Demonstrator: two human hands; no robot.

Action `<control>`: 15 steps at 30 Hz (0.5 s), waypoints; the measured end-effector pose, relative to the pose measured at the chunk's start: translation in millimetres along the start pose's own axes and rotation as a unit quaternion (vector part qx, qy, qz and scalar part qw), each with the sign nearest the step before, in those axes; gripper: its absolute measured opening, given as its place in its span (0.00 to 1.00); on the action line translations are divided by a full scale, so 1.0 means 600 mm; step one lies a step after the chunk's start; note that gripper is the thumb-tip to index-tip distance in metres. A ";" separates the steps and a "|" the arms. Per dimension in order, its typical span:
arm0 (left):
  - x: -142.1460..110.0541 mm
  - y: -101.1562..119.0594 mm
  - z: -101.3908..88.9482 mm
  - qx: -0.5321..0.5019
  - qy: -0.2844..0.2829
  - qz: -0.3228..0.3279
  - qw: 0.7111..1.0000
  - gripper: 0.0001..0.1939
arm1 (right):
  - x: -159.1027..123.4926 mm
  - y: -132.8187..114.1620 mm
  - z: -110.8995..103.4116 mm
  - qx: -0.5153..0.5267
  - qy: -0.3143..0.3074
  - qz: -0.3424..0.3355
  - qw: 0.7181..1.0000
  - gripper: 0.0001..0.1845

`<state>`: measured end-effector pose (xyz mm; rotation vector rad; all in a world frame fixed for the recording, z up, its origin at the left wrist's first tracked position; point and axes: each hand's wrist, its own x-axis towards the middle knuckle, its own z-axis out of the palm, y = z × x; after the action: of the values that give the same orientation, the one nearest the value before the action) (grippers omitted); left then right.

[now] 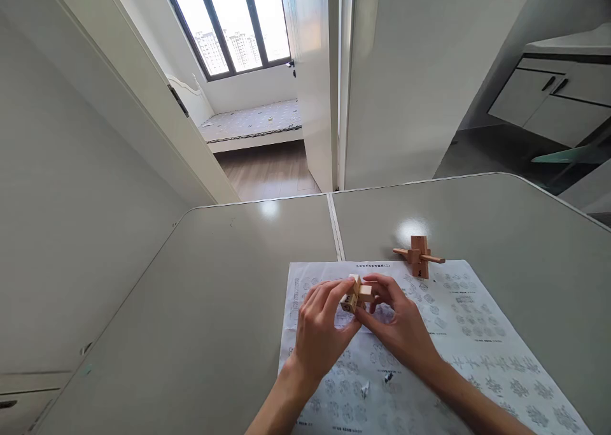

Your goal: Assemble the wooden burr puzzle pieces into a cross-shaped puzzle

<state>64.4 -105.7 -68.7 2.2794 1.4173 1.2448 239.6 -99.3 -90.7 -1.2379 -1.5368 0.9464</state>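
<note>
Light-coloured wooden burr puzzle pieces (357, 295), fitted crosswise, are held up over the printed sheet. My left hand (321, 320) grips the cluster from the left, its index finger on top and thumb below. From the other side my right hand (400, 323) closes on it with thumb and fingers. Dark printed marks show on the near ends of the pieces. Fingers cover parts of the cluster, so how all the pieces join cannot be seen. A reddish-brown wooden cross-shaped puzzle (419, 255) stands at the sheet's far edge, apart from both hands.
The large paper sheet (449, 333) carries rows of puzzle diagrams and lies on the grey table (214, 320). Two small scraps (365, 389) rest on it near my wrists. A white seam (335, 228) crosses the table's far part. Beyond stand a doorway and a bed (252, 121).
</note>
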 end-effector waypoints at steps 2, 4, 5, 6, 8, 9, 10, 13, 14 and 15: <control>-0.001 0.001 0.003 0.018 0.010 0.026 0.999 0.33 | -0.003 -0.002 0.001 -0.005 0.002 0.014 1.000 0.22; -0.001 0.003 0.005 0.031 0.022 0.042 0.998 0.31 | -0.005 -0.003 0.000 -0.010 0.002 0.010 1.000 0.19; -0.001 0.003 0.005 0.034 0.026 0.048 0.998 0.31 | -0.006 -0.003 0.000 -0.009 0.000 0.005 1.000 0.18; -0.001 0.004 0.005 0.037 0.029 0.052 0.998 0.30 | -0.007 -0.002 -0.001 -0.009 -0.004 0.000 1.000 0.17; -0.001 0.004 0.005 0.038 0.030 0.056 0.997 0.29 | -0.007 -0.001 -0.002 -0.009 -0.013 -0.004 1.000 0.15; -0.001 0.004 0.005 0.038 0.027 0.056 0.997 0.29 | -0.007 0.000 -0.002 -0.010 -0.015 -0.006 1.000 0.15; -0.002 0.003 0.005 0.039 0.024 0.056 0.997 0.29 | -0.007 0.000 -0.002 -0.012 -0.016 -0.008 1.000 0.15; -0.002 0.002 0.004 0.038 0.014 0.058 0.998 0.29 | -0.006 -0.001 -0.003 -0.016 -0.016 -0.012 1.000 0.15; -0.003 0.001 0.004 0.038 0.012 0.059 0.997 0.29 | -0.006 -0.002 -0.004 -0.016 -0.017 -0.011 1.000 0.15; -0.003 0.001 0.004 0.039 0.010 0.059 0.997 0.29 | -0.005 -0.003 -0.004 -0.014 -0.019 -0.010 1.000 0.15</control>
<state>66.3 -106.7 -71.2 2.4412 1.3807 1.2702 241.7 -102.8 -88.9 -1.2287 -1.5952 0.9435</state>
